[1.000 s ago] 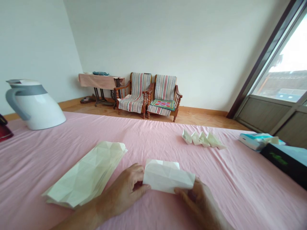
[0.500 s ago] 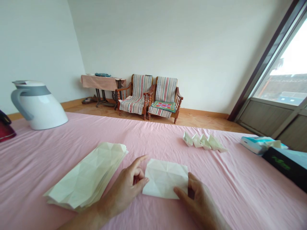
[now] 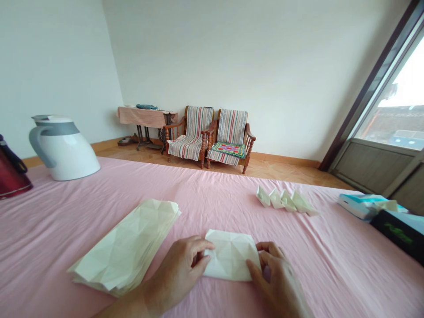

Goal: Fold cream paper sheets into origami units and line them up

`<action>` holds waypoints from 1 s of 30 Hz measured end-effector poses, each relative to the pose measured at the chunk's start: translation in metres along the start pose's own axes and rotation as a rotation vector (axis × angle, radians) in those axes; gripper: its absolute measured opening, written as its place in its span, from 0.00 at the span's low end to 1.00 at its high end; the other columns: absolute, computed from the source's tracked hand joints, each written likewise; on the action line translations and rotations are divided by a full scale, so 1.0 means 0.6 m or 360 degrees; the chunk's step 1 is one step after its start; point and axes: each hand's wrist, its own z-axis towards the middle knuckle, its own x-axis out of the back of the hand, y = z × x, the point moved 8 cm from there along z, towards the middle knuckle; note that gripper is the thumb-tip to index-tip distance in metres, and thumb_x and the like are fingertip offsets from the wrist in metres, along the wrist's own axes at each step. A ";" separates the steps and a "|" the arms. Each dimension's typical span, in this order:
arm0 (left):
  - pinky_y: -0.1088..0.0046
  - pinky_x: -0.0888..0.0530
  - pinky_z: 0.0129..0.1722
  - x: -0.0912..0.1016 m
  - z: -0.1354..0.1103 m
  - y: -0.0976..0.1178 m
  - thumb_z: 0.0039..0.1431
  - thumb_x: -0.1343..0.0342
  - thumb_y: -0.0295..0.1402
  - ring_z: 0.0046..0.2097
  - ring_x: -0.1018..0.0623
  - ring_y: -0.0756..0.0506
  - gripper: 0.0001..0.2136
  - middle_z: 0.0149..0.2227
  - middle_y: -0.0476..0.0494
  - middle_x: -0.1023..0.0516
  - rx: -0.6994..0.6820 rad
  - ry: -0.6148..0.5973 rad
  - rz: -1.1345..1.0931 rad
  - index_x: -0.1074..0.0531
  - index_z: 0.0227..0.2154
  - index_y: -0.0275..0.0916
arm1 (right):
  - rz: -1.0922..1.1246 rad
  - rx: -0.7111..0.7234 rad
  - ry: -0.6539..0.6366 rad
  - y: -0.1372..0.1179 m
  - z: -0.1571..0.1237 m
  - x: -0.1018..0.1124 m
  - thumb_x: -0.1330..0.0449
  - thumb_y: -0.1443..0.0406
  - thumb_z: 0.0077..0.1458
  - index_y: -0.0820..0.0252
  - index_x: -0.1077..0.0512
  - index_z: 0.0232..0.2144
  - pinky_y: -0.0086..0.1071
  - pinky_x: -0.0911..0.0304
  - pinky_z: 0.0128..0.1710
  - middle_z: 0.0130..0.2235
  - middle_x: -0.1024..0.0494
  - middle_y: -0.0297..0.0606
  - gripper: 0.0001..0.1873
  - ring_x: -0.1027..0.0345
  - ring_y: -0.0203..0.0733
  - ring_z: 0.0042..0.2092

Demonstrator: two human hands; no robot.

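A creased, pale square of folded paper (image 3: 230,256) lies on the pink cloth between my hands. My left hand (image 3: 185,265) pinches its left edge, thumb and fingertips close together. At the opposite edge, my right hand (image 3: 273,269) grips the paper with the thumb on top and the fingers curled at the side. Left of my left hand rests a stack of creased pale paper sheets (image 3: 127,243). Farther off to the right, several folded paper shapes (image 3: 286,201) stand in a row.
A white and grey jug (image 3: 68,150) and a dark red object (image 3: 13,170) stand at the left of the pink cloth (image 3: 198,190). On the right are a blue and white pack (image 3: 357,205) and a black box (image 3: 397,234). Two wooden chairs (image 3: 228,132) stand beyond.
My left fingers have come down and closed on the paper's left edge; before, the index finger was raised. My right fingers have shifted at the right edge. The view has moved slightly.
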 end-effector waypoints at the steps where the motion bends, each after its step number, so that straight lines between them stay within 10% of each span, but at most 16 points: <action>1: 0.77 0.35 0.31 0.000 0.000 0.001 0.57 0.46 0.26 0.29 0.29 0.50 0.12 0.29 0.49 0.24 -0.0002 0.0000 0.0003 0.21 0.40 0.41 | -0.0013 0.0009 -0.0008 0.001 0.000 -0.001 0.48 0.60 0.57 0.56 0.38 0.17 0.35 0.41 0.34 0.37 0.27 0.42 0.17 0.33 0.44 0.36; 30: 0.77 0.34 0.31 -0.009 0.003 0.002 0.58 0.49 0.24 0.30 0.27 0.49 0.15 0.31 0.48 0.25 -0.0062 -0.0072 0.0137 0.21 0.42 0.44 | -0.0287 0.0078 -0.0019 -0.010 0.011 0.015 0.44 0.69 0.52 0.55 0.39 0.16 0.39 0.37 0.36 0.38 0.25 0.41 0.15 0.31 0.47 0.37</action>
